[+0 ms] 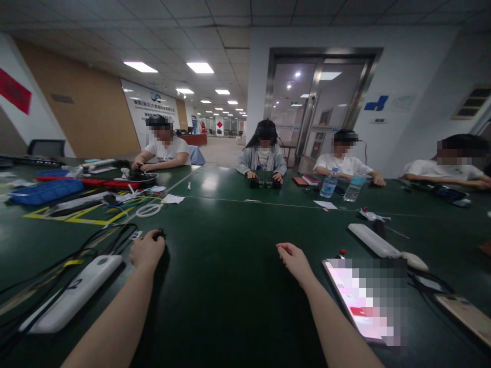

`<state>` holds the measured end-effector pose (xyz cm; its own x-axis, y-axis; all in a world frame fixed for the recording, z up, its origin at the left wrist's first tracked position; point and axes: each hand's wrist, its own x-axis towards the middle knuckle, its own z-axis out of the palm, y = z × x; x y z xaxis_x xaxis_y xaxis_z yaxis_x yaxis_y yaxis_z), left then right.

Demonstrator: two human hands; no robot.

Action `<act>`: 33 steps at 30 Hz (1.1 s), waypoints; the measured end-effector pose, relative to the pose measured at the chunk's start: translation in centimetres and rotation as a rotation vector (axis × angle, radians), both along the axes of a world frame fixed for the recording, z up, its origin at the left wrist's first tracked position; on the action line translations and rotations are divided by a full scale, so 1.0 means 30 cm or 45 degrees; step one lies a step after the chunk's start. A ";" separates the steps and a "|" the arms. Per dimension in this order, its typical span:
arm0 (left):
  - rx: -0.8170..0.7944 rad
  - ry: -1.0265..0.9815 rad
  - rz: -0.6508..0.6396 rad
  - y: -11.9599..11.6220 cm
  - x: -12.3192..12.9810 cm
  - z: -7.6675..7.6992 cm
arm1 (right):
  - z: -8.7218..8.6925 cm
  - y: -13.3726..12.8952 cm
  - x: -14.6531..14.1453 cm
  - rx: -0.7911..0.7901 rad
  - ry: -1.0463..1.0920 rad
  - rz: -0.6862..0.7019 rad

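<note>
The likeliest trouble, I would judge, is on the left, where black cables [90,251] lie in loops across the worktop [222,291] and run close to the left hand [148,251]: a sideways move there could catch a loop and drag the white bar [72,294] marked "2" that lies beside the forearm. The small dark piece [160,234] at that hand's fingertips could also slip or turn, since it seems to be held near its end, and its dark colour would make it hard to find on the dark green surface. On the right, the lit phone [351,296] lies just beside the forearm, so a careless swing outward might shove it towards the mouse [415,260]. As for the hands, the left has its fingers curled, closed about the piece above the worktop's left part, next to the paper tag [135,235]; how firmly it presses cannot be told. The right hand [294,261] is well apart from it, its fingers loosely bent and the thumb near the forefinger; nothing shows between them, but the inner side is hidden, so I cannot tell whether they meet or hold something tiny.
</note>
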<state>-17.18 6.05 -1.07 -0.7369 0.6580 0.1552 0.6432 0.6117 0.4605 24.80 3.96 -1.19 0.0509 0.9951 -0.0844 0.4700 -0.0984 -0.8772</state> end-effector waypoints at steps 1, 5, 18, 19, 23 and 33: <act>-0.003 0.001 -0.003 0.000 -0.001 -0.001 | 0.001 -0.001 -0.001 -0.005 0.007 0.004; -0.012 0.008 0.004 0.003 -0.004 -0.005 | -0.005 0.000 0.002 -0.007 0.012 0.010; -0.006 0.030 -0.015 0.010 -0.011 -0.016 | -0.010 0.001 0.002 0.006 0.022 0.015; -0.002 0.030 -0.013 0.009 -0.009 -0.014 | -0.008 0.000 0.002 0.003 0.021 0.013; -0.018 0.010 -0.023 0.002 0.001 -0.003 | -0.008 -0.001 0.003 0.001 0.026 0.022; -0.018 0.020 -0.031 0.002 -0.001 -0.001 | -0.026 0.011 0.005 0.042 0.031 0.019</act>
